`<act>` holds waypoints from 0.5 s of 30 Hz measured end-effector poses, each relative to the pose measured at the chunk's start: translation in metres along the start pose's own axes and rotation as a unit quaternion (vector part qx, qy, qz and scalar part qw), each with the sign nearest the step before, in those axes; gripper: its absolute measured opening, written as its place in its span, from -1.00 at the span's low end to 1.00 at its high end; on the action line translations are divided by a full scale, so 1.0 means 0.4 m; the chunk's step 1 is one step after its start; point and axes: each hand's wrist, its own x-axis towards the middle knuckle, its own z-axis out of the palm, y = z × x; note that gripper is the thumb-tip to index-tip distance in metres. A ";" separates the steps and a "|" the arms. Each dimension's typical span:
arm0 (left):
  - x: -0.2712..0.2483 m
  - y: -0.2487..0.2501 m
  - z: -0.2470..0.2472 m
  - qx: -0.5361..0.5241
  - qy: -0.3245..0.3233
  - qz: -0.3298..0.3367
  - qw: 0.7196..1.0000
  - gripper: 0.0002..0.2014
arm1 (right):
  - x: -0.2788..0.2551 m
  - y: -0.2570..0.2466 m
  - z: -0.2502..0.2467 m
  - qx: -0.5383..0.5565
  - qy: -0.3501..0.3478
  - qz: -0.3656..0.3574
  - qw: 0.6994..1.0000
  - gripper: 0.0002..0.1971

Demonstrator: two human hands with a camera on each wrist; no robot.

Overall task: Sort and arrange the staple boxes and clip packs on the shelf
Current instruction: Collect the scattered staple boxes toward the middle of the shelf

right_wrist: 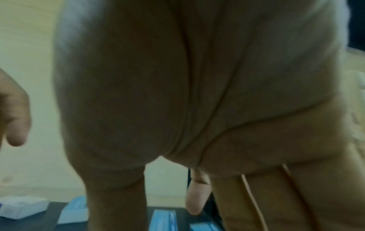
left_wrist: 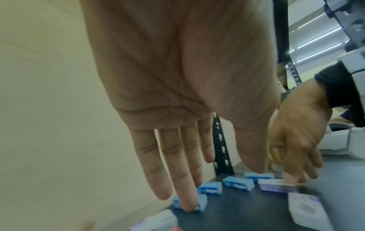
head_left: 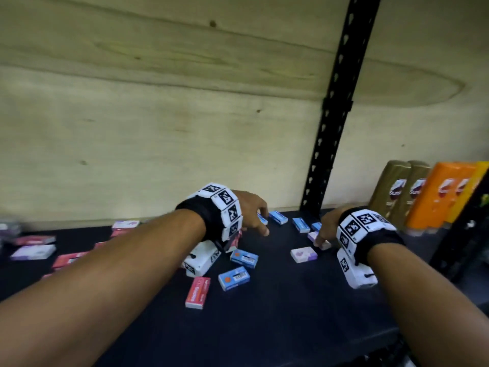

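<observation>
Crosswise under right fingers (head_left: 318, 241), purple box (head_left: 321, 242), long axis left-right.

Shop/stockroom: slotted black metal rack upright (head_left: 336, 107), plywood back (head_left: 158, 102), shampoo bottles (head_left: 391, 189) lined up on shelf (head_left: 277, 313).

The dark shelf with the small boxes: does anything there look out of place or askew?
Yes. On the dark shelf, the small blue boxes, the red box and the white-and-purple boxes lie mixed and turned at different angles, not grouped by colour. Nothing looks damaged or spilled.
</observation>
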 end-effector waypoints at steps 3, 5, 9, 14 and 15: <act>-0.070 -0.095 -0.043 0.033 0.012 -0.048 0.998 -0.47 | -0.018 -0.042 -0.043 -0.002 0.069 -0.013 0.998 -0.75; -0.130 -0.167 -0.067 0.041 0.015 -0.089 0.995 -0.49 | -0.026 -0.100 -0.070 0.010 0.084 -0.028 0.996 -0.64; -0.254 -0.314 -0.086 0.078 0.030 -0.166 0.983 -0.58 | -0.004 -0.260 -0.104 0.009 0.106 -0.102 0.989 -0.65; -0.397 -0.452 -0.084 0.064 0.017 -0.243 0.968 -0.71 | -0.007 -0.460 -0.155 0.020 0.102 -0.233 0.967 -0.67; -0.419 -0.472 -0.083 0.062 0.018 -0.252 0.966 -0.74 | -0.013 -0.492 -0.164 0.030 0.100 -0.254 0.961 -0.68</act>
